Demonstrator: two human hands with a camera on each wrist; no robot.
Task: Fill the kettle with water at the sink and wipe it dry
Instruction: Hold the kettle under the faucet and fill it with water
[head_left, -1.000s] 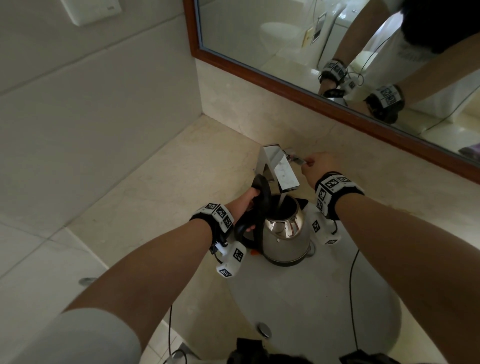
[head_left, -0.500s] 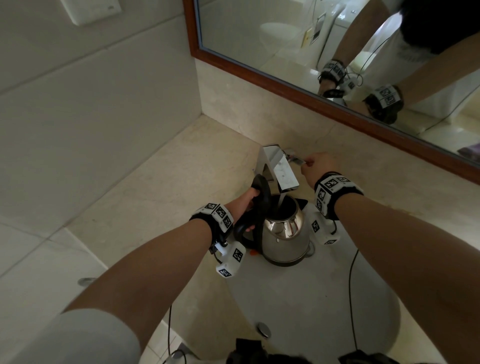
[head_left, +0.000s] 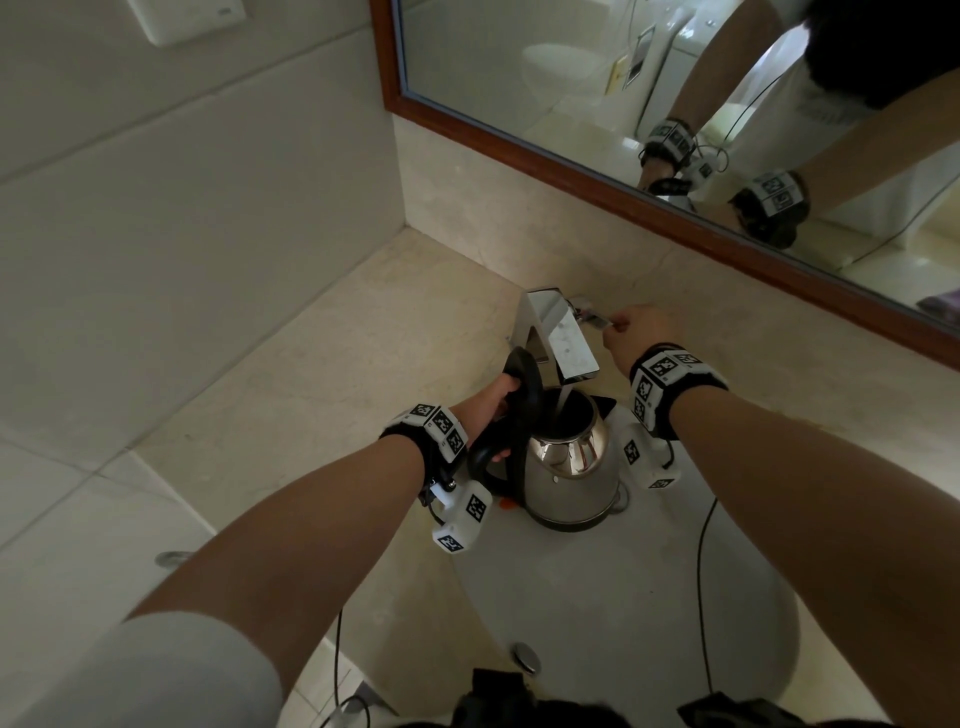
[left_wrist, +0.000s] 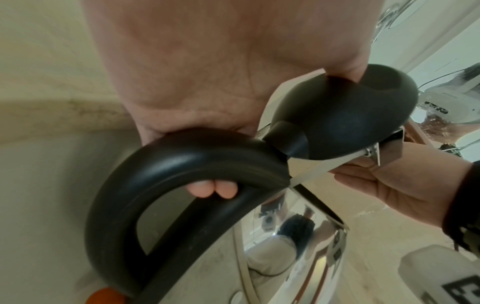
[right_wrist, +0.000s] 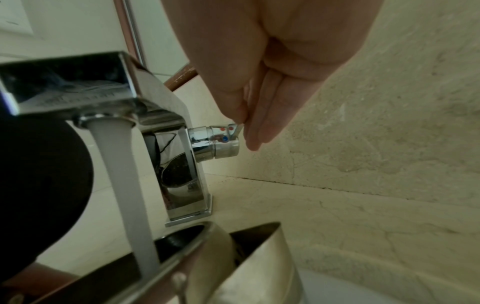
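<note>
A steel kettle (head_left: 569, 478) stands in the white sink basin (head_left: 623, 597) under the chrome faucet (head_left: 558, 338). Its black lid (head_left: 524, 384) is tipped open. A stream of water (right_wrist: 124, 185) runs from the spout into the kettle's mouth (right_wrist: 182, 236). My left hand (head_left: 498, 413) grips the black handle (left_wrist: 182, 156), with fingertips (left_wrist: 213, 188) curled under it. To the right of the faucet, my right hand (right_wrist: 245, 125) pinches the thin lever (right_wrist: 237, 128) on the tap's side knob. The water level inside is hidden.
A wood-framed mirror (head_left: 623, 176) runs along the back wall above the marble counter (head_left: 311, 389). A tiled wall (head_left: 208, 208) closes the left side. A black cable (head_left: 701, 571) crosses the basin. A round metal fitting (head_left: 525, 657) sits at the basin's near edge.
</note>
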